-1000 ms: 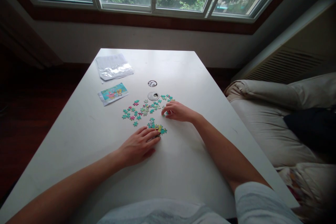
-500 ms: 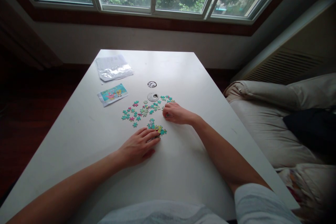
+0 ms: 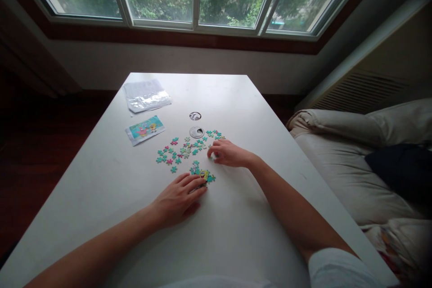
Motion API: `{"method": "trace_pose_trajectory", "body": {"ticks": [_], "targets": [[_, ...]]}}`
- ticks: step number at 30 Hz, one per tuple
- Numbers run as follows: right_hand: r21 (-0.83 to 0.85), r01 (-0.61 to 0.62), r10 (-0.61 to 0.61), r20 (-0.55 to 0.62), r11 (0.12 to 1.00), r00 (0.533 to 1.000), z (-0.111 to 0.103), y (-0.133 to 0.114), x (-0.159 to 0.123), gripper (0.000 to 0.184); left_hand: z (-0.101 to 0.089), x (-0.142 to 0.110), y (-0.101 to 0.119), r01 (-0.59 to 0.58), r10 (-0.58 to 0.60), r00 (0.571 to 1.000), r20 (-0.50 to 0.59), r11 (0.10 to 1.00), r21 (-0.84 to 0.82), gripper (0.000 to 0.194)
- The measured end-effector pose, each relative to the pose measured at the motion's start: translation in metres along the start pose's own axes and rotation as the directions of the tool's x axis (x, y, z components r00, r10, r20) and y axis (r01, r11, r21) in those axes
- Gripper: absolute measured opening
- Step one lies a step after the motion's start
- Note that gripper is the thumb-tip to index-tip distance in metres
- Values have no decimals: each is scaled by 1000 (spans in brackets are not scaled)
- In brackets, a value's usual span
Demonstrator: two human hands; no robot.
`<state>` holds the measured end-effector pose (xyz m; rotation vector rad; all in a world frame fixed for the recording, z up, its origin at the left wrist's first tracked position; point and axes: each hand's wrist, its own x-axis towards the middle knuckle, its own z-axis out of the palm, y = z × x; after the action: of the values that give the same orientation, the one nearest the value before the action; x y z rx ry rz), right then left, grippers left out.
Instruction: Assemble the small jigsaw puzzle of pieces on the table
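Observation:
My left hand lies flat with fingers extended over the lower edge of a partly joined jigsaw puzzle, covering some of it. The visible part is teal with a yellow cartoon face. Just above and to the right, my right hand has its fingers curled down to the tabletop in a pinch. A bit of a small greenish puzzle piece shows at its fingertips, mostly hidden. Loose puzzle pieces in teal, pale green and pink spread out beyond and left of the joined part.
On the white table lie a picture card and a clear plastic bag at the far left. Two round fittings, a grey disc and a dark-rimmed hole, are in the tabletop. A beige sofa stands right.
The view has tilted up slightly, so everything sits lower. My right fingers drew closer together, then loosened a little near the same spot. My left hand stays on the joined puzzle.

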<state>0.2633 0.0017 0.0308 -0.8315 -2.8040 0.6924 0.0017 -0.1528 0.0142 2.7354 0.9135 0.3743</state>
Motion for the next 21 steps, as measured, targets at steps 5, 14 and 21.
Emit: {"method": "trace_pose_trajectory", "body": {"ticks": [5,14,21], "targets": [[-17,-17,17,12,1000,1000,3,-3,1,21,0,0,0,0,0,1000,9,1000,-2,40],[-23,-58,58,1,998,998,3,-7,2,22,0,-1,-1,-5,5,1000,26,1000,1,41],[-43,-60,60,-3,997,998,1,-5,1,22,0,-1,-2,-2,2,999,40,1000,-2,42]]}}
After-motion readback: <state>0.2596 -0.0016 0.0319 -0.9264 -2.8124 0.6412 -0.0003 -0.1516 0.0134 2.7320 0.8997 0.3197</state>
